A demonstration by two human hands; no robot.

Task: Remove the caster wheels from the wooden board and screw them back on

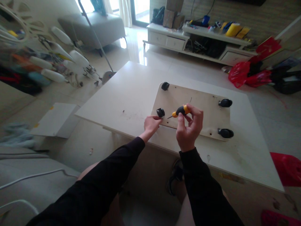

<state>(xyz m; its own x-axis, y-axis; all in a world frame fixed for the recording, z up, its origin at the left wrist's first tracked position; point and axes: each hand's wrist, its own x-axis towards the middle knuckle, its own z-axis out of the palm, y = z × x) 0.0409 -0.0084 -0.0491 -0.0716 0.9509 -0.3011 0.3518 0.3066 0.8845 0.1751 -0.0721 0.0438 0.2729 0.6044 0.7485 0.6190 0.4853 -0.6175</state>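
A pale flat board [202,94] lies on the white table, with black caster wheels standing up near its corners. In my right hand [189,128] is a yellow-and-black screwdriver [180,110], tilted so that its thin shaft points left and down, just right of the near-left caster [160,112]. My left hand [152,123] is at the board's near-left corner, right beside that caster, with its fingers drawn together; whatever they pinch is hidden. Other casters are the far-left one [165,86], the far-right one [225,103] and the near-right one [225,133].
The white table [113,94] spreads under the board, with a small dark bit [123,111] on its left part. Beyond it stands a low TV cabinet [162,37] loaded with items. Red bags [240,73] lie on the floor at right, a white box [56,121] at left.
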